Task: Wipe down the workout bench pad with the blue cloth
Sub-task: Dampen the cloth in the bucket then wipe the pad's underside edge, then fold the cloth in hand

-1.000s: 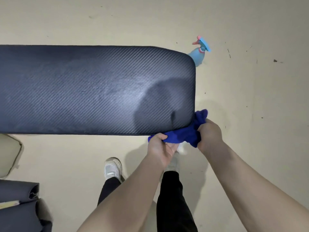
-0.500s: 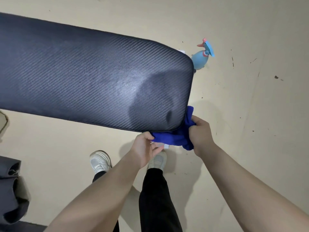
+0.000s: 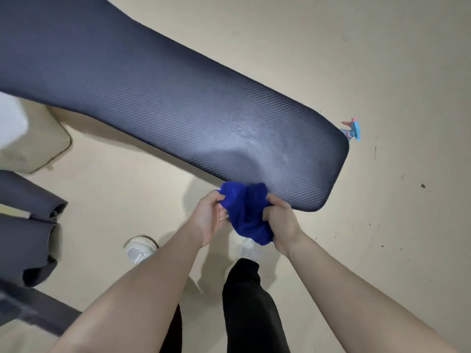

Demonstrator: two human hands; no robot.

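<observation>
The dark ribbed bench pad [image 3: 165, 105] runs from the upper left down to a rounded end at the right, with a damp sheen near that end. A bunched blue cloth [image 3: 246, 211] hangs at the pad's near edge, just short of the rounded end. My left hand [image 3: 207, 216] grips the cloth's left side. My right hand [image 3: 280, 220] is closed on its right side, against the pad's lower edge. Part of the cloth droops below both hands.
A light blue spray bottle [image 3: 353, 130] with a pink trigger stands on the beige floor behind the pad's right end. Dark padded gear [image 3: 28, 225] sits at the left. My white shoe [image 3: 140, 248] and black trouser leg [image 3: 251, 309] are below the hands.
The view has swung, so the pad now slants more steeply. Both hands came closer together along the near edge, bunching the cloth that was stretched around the pad's corner.
</observation>
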